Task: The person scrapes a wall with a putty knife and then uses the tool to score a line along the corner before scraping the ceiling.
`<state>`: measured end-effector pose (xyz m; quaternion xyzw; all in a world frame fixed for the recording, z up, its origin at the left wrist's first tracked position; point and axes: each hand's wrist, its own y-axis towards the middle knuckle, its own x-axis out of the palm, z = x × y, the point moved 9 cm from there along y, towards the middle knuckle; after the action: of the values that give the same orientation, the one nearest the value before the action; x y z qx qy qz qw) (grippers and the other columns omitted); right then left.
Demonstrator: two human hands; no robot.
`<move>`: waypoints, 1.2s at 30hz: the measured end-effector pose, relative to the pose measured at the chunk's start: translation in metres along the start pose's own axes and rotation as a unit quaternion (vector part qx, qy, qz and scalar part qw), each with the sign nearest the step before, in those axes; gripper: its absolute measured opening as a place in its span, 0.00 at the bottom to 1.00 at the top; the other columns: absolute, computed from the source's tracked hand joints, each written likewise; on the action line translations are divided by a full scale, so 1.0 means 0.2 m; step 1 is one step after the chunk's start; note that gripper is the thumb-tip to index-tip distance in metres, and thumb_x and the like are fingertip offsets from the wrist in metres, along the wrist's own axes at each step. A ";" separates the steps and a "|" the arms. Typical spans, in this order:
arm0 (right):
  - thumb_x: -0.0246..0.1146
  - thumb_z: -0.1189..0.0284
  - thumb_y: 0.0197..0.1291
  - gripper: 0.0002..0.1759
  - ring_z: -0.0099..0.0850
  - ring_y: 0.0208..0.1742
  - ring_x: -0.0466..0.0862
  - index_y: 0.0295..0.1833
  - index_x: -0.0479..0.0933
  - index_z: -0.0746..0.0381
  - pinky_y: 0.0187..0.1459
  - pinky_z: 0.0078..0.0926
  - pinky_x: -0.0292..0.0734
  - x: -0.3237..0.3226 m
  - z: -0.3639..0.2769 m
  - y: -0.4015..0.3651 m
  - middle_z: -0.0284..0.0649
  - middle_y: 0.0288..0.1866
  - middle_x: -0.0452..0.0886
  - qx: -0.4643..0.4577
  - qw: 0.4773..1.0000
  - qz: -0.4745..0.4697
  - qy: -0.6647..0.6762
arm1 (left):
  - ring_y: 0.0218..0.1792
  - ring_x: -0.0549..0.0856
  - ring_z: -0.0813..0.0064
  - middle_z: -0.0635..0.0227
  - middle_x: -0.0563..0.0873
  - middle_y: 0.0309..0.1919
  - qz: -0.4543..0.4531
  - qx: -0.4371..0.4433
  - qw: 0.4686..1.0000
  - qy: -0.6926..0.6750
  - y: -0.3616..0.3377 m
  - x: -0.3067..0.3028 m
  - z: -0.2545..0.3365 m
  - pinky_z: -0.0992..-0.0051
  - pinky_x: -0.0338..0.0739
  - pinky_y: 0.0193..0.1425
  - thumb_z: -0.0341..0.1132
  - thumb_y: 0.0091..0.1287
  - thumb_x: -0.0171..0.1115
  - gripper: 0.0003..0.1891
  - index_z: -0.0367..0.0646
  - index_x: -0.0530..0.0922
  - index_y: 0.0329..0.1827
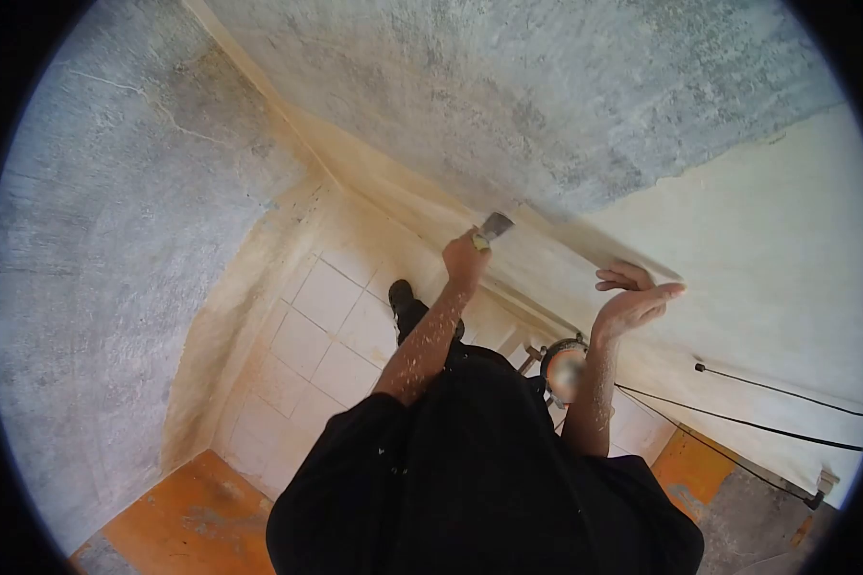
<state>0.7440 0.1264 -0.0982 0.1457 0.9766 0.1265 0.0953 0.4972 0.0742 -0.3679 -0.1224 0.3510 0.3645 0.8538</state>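
My left hand (466,259) is closed around the handle of a scraper (496,226), a putty knife with a wide, flat metal blade. Its blade is up against the wall (412,177), near the line where rough grey patches meet the cream surface. Off to the right, my right hand (631,305) has its fingers apart and holds nothing. Its fingertips are close to the cream part of the wall, where a shadow falls beside them. Pale flecks dot both forearms.
A second grey, worn wall (144,220) meets this one at a corner on the left. Below are white floor tiles (326,297) and an orange floor patch (197,517). A round lamp-like object (566,372) stands by my right forearm; black cables (748,417) run along the right.
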 end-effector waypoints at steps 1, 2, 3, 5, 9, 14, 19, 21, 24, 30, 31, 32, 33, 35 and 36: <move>0.22 0.37 0.69 0.56 0.32 0.11 0.78 0.20 0.78 0.73 0.15 0.19 0.75 0.00 0.00 0.00 0.48 0.13 0.79 -0.005 1.000 -0.014 -0.001 | 0.32 0.86 0.53 0.54 0.85 0.25 -0.008 -0.021 1.000 0.005 -0.02 0.03 -0.08 0.57 0.80 0.37 0.36 0.48 0.67 0.17 0.45 0.84 0.43; 0.23 0.38 0.69 0.55 0.32 0.11 0.78 0.21 0.78 0.73 0.15 0.20 0.75 0.00 0.00 0.00 0.48 0.13 0.79 -0.012 1.000 -0.026 0.001 | 0.31 0.86 0.53 0.54 0.85 0.25 -0.013 -0.039 0.999 0.010 -0.02 0.04 -0.19 0.57 0.80 0.37 0.36 0.48 0.67 0.16 0.45 0.84 0.42; 0.23 0.38 0.70 0.55 0.32 0.12 0.78 0.21 0.79 0.73 0.16 0.20 0.75 0.00 0.00 0.01 0.48 0.14 0.79 -0.019 0.999 -0.037 0.004 | 0.31 0.86 0.53 0.54 0.85 0.25 -0.018 -0.056 0.998 0.015 -0.03 0.03 -0.23 0.57 0.80 0.37 0.36 0.48 0.66 0.16 0.45 0.84 0.41; 0.26 0.39 0.71 0.53 0.32 0.14 0.80 0.23 0.80 0.74 0.18 0.21 0.78 0.03 0.00 0.01 0.48 0.15 0.80 -0.041 0.997 -0.070 0.004 | 0.30 0.86 0.53 0.55 0.85 0.24 0.019 -0.033 0.999 0.022 -0.01 0.04 -0.22 0.57 0.80 0.36 0.36 0.49 0.66 0.13 0.45 0.83 0.39; 0.26 0.40 0.71 0.52 0.32 0.15 0.81 0.25 0.80 0.74 0.20 0.22 0.79 0.03 0.05 -0.01 0.47 0.16 0.81 -0.042 0.995 -0.094 -0.008 | 0.29 0.86 0.54 0.55 0.85 0.24 -0.021 -0.066 0.996 0.052 -0.08 0.01 -0.22 0.58 0.80 0.36 0.36 0.50 0.65 0.13 0.46 0.84 0.40; 0.26 0.41 0.72 0.52 0.31 0.15 0.80 0.26 0.80 0.74 0.21 0.21 0.78 0.06 0.06 0.01 0.47 0.17 0.81 -0.041 0.995 -0.092 -0.001 | 0.29 0.86 0.54 0.55 0.85 0.25 0.007 0.032 0.999 0.012 0.00 -0.06 0.15 0.58 0.80 0.35 0.36 0.48 0.67 0.18 0.47 0.84 0.44; 0.25 0.44 0.73 0.52 0.33 0.16 0.82 0.27 0.80 0.76 0.22 0.22 0.79 0.03 0.04 0.00 0.49 0.18 0.82 -0.034 0.992 -0.124 -0.002 | 0.31 0.86 0.51 0.54 0.85 0.26 -0.019 -0.032 0.999 0.009 -0.02 0.03 -0.17 0.56 0.80 0.37 0.37 0.50 0.66 0.17 0.45 0.83 0.45; 0.25 0.42 0.72 0.52 0.32 0.16 0.81 0.26 0.80 0.75 0.21 0.21 0.78 0.03 0.05 0.00 0.48 0.17 0.81 -0.048 0.993 -0.111 0.007 | 0.31 0.86 0.51 0.53 0.86 0.26 -0.035 -0.058 0.997 0.034 -0.05 0.00 -0.15 0.56 0.80 0.37 0.37 0.50 0.66 0.16 0.44 0.83 0.43; 0.27 0.41 0.72 0.52 0.32 0.16 0.81 0.25 0.79 0.75 0.20 0.22 0.79 0.04 0.03 -0.01 0.48 0.18 0.81 -0.050 0.994 -0.100 0.002 | 0.31 0.86 0.50 0.53 0.85 0.26 -0.050 -0.065 0.996 0.022 -0.09 -0.03 -0.17 0.56 0.80 0.38 0.37 0.50 0.66 0.14 0.46 0.84 0.41; 0.24 0.45 0.74 0.51 0.33 0.16 0.82 0.26 0.80 0.76 0.21 0.21 0.78 0.04 0.04 -0.01 0.48 0.18 0.82 -0.069 0.991 -0.113 -0.002 | 0.31 0.86 0.51 0.55 0.86 0.25 -0.023 -0.014 1.000 0.011 0.06 -0.09 0.04 0.57 0.80 0.38 0.37 0.50 0.66 0.13 0.45 0.83 0.40; 0.24 0.45 0.74 0.51 0.33 0.16 0.81 0.27 0.80 0.76 0.21 0.21 0.78 0.01 0.05 -0.03 0.49 0.18 0.82 -0.055 0.992 -0.115 -0.004 | 0.31 0.86 0.51 0.56 0.86 0.25 -0.021 -0.006 1.000 0.006 0.04 -0.08 0.07 0.57 0.80 0.38 0.37 0.50 0.66 0.13 0.45 0.83 0.39; 0.25 0.45 0.74 0.51 0.33 0.16 0.81 0.27 0.80 0.76 0.21 0.22 0.78 0.02 0.04 -0.02 0.49 0.18 0.82 -0.049 0.992 -0.118 -0.001 | 0.31 0.86 0.52 0.56 0.85 0.24 -0.001 0.016 1.000 -0.008 0.03 -0.08 0.03 0.58 0.81 0.37 0.37 0.50 0.67 0.13 0.45 0.83 0.39; 0.25 0.45 0.74 0.51 0.33 0.16 0.81 0.27 0.80 0.76 0.21 0.22 0.78 0.04 0.02 0.00 0.49 0.18 0.82 -0.047 0.992 -0.120 0.006 | 0.30 0.86 0.52 0.55 0.85 0.25 -0.017 0.003 1.000 0.000 0.03 -0.04 -0.06 0.58 0.81 0.37 0.37 0.50 0.67 0.13 0.45 0.83 0.39; 0.25 0.44 0.73 0.51 0.33 0.17 0.82 0.28 0.81 0.76 0.23 0.23 0.79 0.05 0.02 0.01 0.49 0.19 0.82 -0.045 0.991 -0.127 0.001 | 0.30 0.86 0.52 0.55 0.85 0.25 -0.044 -0.022 0.999 0.022 0.01 0.01 -0.20 0.58 0.80 0.37 0.36 0.50 0.66 0.13 0.45 0.83 0.39; 0.25 0.44 0.73 0.51 0.33 0.17 0.82 0.28 0.81 0.76 0.23 0.23 0.80 0.05 0.02 0.01 0.49 0.19 0.82 -0.046 0.990 -0.135 -0.005 | 0.30 0.86 0.52 0.55 0.85 0.24 -0.011 0.015 0.999 0.026 0.01 -0.02 -0.14 0.58 0.80 0.35 0.37 0.50 0.67 0.13 0.46 0.83 0.39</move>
<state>0.7356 0.1326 -0.1024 0.0082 0.9799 0.1566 0.1233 0.4790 0.0597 -0.3855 -0.1228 0.3771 0.3466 0.8500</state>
